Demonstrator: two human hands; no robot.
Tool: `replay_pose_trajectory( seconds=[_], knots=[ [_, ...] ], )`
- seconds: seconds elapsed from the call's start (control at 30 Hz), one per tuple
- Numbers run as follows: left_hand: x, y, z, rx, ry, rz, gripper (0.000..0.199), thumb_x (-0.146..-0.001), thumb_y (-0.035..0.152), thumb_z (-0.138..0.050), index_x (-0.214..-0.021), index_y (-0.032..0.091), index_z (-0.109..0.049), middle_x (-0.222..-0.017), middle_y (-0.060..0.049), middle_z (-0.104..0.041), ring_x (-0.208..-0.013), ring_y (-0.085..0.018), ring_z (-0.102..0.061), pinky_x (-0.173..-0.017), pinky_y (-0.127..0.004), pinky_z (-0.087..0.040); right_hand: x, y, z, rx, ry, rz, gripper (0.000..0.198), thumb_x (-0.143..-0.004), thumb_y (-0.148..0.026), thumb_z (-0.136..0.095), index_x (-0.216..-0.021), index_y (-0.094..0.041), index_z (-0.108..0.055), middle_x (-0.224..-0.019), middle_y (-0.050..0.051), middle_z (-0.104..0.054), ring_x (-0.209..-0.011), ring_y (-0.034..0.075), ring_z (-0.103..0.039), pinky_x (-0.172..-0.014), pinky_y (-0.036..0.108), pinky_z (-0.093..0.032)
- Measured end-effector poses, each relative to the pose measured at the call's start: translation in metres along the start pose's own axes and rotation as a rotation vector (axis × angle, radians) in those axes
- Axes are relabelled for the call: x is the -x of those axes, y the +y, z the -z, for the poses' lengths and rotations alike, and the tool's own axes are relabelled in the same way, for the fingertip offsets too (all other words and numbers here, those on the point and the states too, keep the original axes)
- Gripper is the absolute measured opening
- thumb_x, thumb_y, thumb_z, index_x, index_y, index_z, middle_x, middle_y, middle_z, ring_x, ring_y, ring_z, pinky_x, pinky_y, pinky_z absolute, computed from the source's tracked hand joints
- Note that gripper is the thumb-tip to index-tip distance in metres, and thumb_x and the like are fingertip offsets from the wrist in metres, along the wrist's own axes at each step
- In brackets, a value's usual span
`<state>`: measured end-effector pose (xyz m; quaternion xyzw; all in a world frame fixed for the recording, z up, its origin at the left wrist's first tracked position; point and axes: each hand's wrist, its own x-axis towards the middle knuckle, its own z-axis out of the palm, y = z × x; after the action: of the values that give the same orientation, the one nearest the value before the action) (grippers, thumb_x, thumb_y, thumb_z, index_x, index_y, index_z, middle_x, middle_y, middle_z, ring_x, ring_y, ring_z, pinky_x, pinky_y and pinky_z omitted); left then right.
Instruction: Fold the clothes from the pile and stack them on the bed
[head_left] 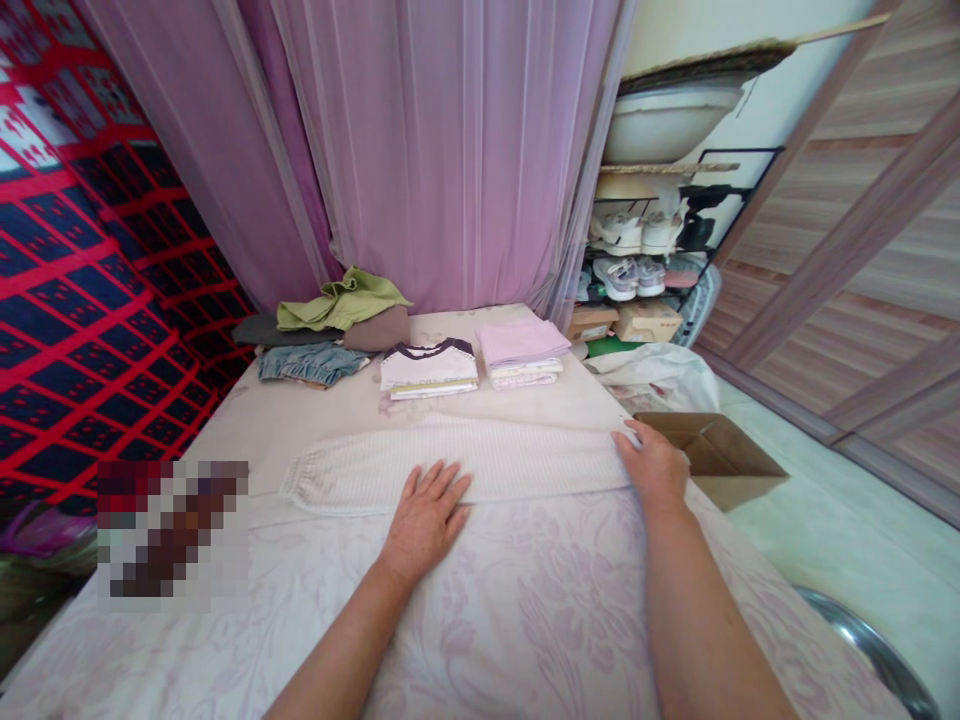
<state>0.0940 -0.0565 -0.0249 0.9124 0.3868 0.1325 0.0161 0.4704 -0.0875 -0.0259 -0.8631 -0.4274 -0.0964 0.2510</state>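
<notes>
A pair of pale striped trousers (525, 461) lies lengthwise across the bed, flattened into a long strip, its gathered elastic cuff at the left. My left hand (427, 515) rests flat on the middle of the strip, fingers spread. At the right end, near the bed's edge, my right hand (655, 466) grips the fabric between thumb and fingers; part of that end is hidden behind the hand. Just beyond the trousers sit a stack of folded shirts (429, 368) and, right of it, a stack of folded pink and white cloths (523, 350).
Folded denim (311, 364) and a green garment (341, 300) lie at the back left of the bed (525, 600). Purple curtains (450, 150) hang behind. On the floor at right are a cardboard box (712, 445), a metal basin (862, 640) and a shoe rack (637, 255).
</notes>
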Motion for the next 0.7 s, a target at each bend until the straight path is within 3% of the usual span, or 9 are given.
replay_pose_trajectory(
  seconds=[0.27, 0.4, 0.47, 0.57, 0.63, 0.7],
  knots=[
    [0.0, 0.0, 0.0, 0.053, -0.044, 0.024, 0.041, -0.096, 0.043, -0.039, -0.134, 0.031, -0.05, -0.143, 0.0, -0.048, -0.135, -0.024, -0.038, -0.112, -0.051, -0.025, 0.002, 0.002, 0.002, 0.069, -0.041, 0.009, 0.037, -0.087, -0.041, -0.049, -0.11, -0.02, -0.068, -0.11, 0.011, -0.065, -0.093, 0.025, -0.06, -0.074, 0.033, -0.045],
    [-0.001, -0.001, -0.001, 0.035, -0.061, 0.021, 0.042, -0.095, 0.041, -0.04, -0.135, 0.031, -0.049, -0.144, -0.001, -0.047, -0.135, -0.024, -0.037, -0.112, -0.05, -0.024, 0.005, -0.016, 0.009, 0.045, 0.133, 0.124, 0.038, -0.09, -0.037, -0.043, -0.112, -0.017, -0.067, -0.12, 0.014, -0.062, -0.107, 0.028, -0.055, -0.087, 0.039, -0.042],
    [-0.001, -0.002, -0.001, 0.025, -0.071, 0.011, 0.043, -0.095, 0.042, -0.04, -0.136, 0.033, -0.047, -0.146, -0.002, -0.044, -0.136, -0.024, -0.035, -0.112, -0.051, -0.024, 0.012, -0.038, 0.009, 0.059, 0.12, 0.223, 0.041, -0.093, -0.037, -0.039, -0.12, -0.017, -0.063, -0.131, 0.014, -0.056, -0.119, 0.029, -0.049, -0.097, 0.044, -0.036],
    [-0.002, -0.005, -0.003, 0.007, -0.082, 0.012, 0.045, -0.095, 0.046, -0.04, -0.139, 0.037, -0.043, -0.15, -0.005, -0.037, -0.138, -0.027, -0.032, -0.11, -0.054, -0.024, 0.029, -0.074, 0.0, 0.132, -0.13, 0.39, 0.048, -0.094, -0.041, -0.035, -0.135, -0.023, -0.05, -0.149, 0.011, -0.038, -0.137, 0.029, -0.029, -0.108, 0.054, -0.019],
    [-0.003, -0.006, -0.004, -0.004, -0.088, 0.02, 0.045, -0.095, 0.048, -0.039, -0.139, 0.038, -0.043, -0.151, -0.006, -0.035, -0.139, -0.029, -0.031, -0.11, -0.057, -0.023, 0.038, -0.091, -0.008, 0.182, -0.373, 0.401, 0.053, -0.094, -0.047, -0.032, -0.141, -0.026, -0.042, -0.152, 0.009, -0.032, -0.14, 0.029, -0.023, -0.109, 0.058, -0.015],
    [-0.003, -0.006, -0.005, -0.01, -0.091, 0.022, 0.045, -0.095, 0.048, -0.039, -0.139, 0.038, -0.043, -0.151, -0.006, -0.036, -0.139, -0.029, -0.031, -0.109, -0.058, -0.022, 0.043, -0.099, -0.012, 0.205, -0.517, 0.377, 0.057, -0.094, -0.052, -0.028, -0.144, -0.026, -0.036, -0.154, 0.009, -0.027, -0.141, 0.027, -0.021, -0.109, 0.059, -0.012]
  ],
)
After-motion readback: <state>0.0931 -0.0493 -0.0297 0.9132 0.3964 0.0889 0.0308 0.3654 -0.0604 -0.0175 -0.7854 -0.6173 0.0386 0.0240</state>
